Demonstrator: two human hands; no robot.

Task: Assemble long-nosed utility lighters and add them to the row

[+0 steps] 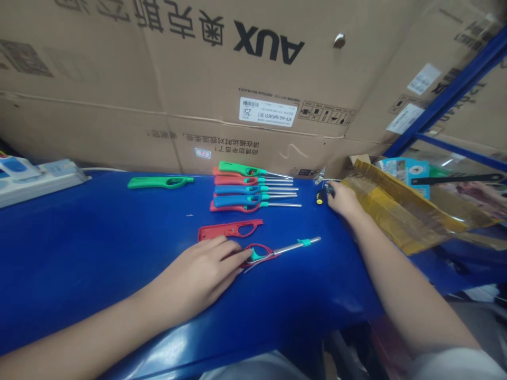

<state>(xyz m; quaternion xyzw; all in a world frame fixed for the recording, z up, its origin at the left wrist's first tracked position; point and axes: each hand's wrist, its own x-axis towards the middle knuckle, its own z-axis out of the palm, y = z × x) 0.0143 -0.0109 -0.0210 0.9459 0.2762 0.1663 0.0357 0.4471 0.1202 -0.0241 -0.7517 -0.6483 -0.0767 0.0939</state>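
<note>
Left forearm bare, enters from lower left, lies low over near half of surface (79,248), angled up and to right. Wrist straight. Left grip (198,277) palm down, resting flat near surface middle; fingers (233,253) stretched out, slightly spread, pointing right, clasping nothing. Right arm bare, comes in from lower right, reaches long and almost straight to surface's far right edge. Right grip (343,200) back of hand up, fingers curled closed at that edge, fingertips hidden.
</note>
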